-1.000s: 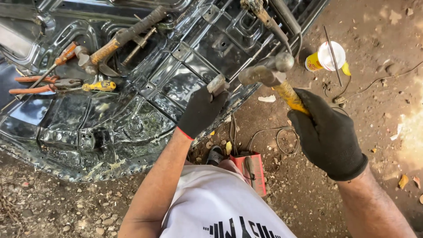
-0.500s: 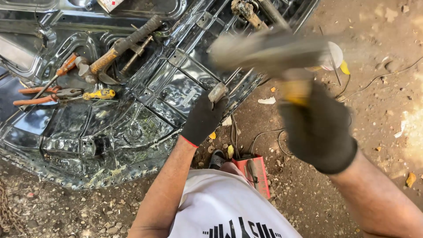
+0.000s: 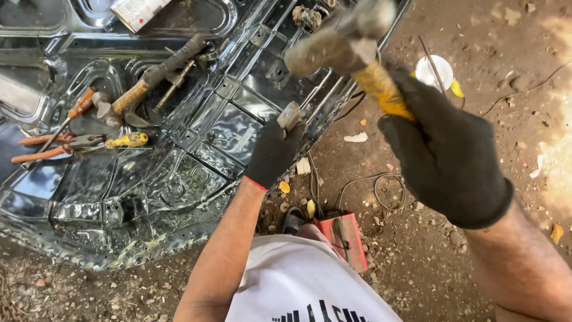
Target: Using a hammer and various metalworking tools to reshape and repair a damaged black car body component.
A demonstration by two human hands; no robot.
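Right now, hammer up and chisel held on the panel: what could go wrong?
1. The right hand holds the yellow-handled steel hammer raised above the left hand, whose grip wraps the short grey metal chisel just under its head; a miss could hit the fingers.
2. The shiny black sheet-metal panel looks slick; the chisel may skid.

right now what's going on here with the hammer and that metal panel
A person in black gloves is working on a dark sheet-metal panel lying on dirt. The left hand holds a short metal chisel-like tool upright against the panel's edge. The right hand grips a yellow-handled hammer, raised above the tool and blurred with motion. Pliers, screwdrivers and another hammer lie on the panel.
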